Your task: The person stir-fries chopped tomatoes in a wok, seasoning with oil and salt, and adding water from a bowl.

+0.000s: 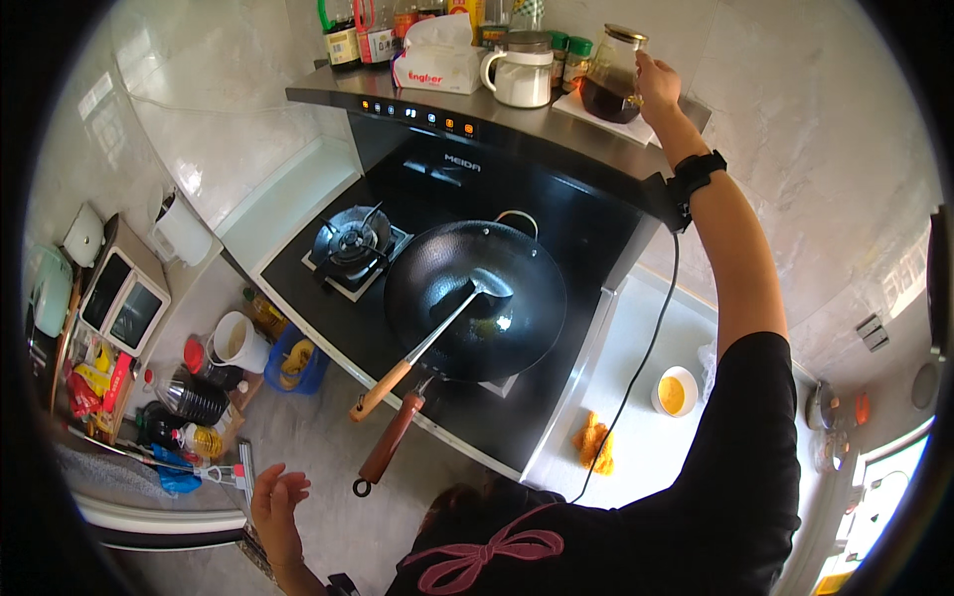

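Observation:
My right hand is closed on the handle side of a glass jug of dark liquid, which stands on a white mat on the range hood's top. My left hand hangs at the lower left with its fingers apart, holding nothing. Between them a black wok with a brown wooden handle sits on the gas hob. A metal spatula lies in it, its wooden handle reaching over the wok's near rim. A little oil shows in the wok's bottom.
A tissue pack, a white container and several bottles stand on the hood. Right of the hob are a bowl of beaten egg, an orange cloth and a black cable. The second burner has no pan on it.

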Tool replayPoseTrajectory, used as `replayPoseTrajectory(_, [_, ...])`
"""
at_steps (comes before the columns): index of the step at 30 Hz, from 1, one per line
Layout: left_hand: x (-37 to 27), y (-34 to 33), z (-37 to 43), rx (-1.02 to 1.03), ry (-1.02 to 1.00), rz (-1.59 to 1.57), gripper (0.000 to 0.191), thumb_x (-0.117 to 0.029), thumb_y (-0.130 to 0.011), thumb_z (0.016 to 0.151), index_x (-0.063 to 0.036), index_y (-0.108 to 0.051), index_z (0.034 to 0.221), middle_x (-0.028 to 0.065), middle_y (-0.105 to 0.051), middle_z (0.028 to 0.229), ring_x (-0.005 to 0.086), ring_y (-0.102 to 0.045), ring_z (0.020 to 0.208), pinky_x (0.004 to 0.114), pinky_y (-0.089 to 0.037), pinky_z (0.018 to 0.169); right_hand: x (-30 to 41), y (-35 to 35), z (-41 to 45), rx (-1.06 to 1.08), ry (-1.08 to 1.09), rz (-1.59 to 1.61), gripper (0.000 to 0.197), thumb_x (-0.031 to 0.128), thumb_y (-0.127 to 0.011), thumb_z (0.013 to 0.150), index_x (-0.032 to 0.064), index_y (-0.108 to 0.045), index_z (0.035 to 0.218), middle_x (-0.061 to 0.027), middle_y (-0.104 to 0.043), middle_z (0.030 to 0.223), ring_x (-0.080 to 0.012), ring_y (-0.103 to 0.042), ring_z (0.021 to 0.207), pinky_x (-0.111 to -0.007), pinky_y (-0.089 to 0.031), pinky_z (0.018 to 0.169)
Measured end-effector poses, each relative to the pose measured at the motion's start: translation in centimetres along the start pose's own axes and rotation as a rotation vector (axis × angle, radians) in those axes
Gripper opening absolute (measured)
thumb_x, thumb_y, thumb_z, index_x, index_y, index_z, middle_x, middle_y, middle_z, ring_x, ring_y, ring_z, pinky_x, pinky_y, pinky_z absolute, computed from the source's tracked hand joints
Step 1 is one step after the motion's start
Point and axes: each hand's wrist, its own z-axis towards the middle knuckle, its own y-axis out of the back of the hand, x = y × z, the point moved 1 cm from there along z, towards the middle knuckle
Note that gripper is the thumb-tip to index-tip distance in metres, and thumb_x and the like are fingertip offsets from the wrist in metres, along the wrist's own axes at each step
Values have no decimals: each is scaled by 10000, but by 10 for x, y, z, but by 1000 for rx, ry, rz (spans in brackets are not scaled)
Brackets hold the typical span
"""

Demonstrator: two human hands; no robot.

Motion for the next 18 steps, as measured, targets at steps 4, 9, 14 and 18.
replayPoseTrajectory(4, [-2, -4, 20, 106, -29, 27, 282, -171, -471, 872, -5, -490, 1100, 113, -599, 902, 183, -582, 812, 275, -468, 715, -4, 2, 1, 59, 59, -103, 348, 298, -649, 731, -42, -600, 781, -87, -584, 690, -168, -549, 625, -305, -442, 539])
replayPoseTrajectory(9, [-1, -6, 58, 340, -39, 67, 301, -137, -495, 853, -7, -480, 1124, 118, -598, 932, 181, -572, 854, 272, -460, 722, 20, 19, -28, -232, 276, -392, 559, 380, -726, 648, -51, -534, 947, -89, -590, 792, -199, -562, 738, -285, -457, 693])
replayPoseTrajectory(14, [19, -4, 114, 594, -17, 131, 364, -132, -482, 871, -32, -417, 1215, 122, -569, 1039, 163, -542, 942, 275, -455, 749, 64, 42, -133, 19, 233, 86, 407, 303, -662, 756, -21, -539, 968, -62, -586, 851, -133, -543, 818, -255, -434, 713])
replayPoseTrajectory(18, [37, -20, 158, 763, -22, 213, 394, -188, -425, 902, -54, -364, 1267, 124, -533, 1116, 183, -530, 988, 282, -460, 768, 47, 36, -273, 367, 230, 78, 206, 196, -550, 849, 14, -531, 944, -61, -579, 835, -118, -542, 780, -225, -423, 686])
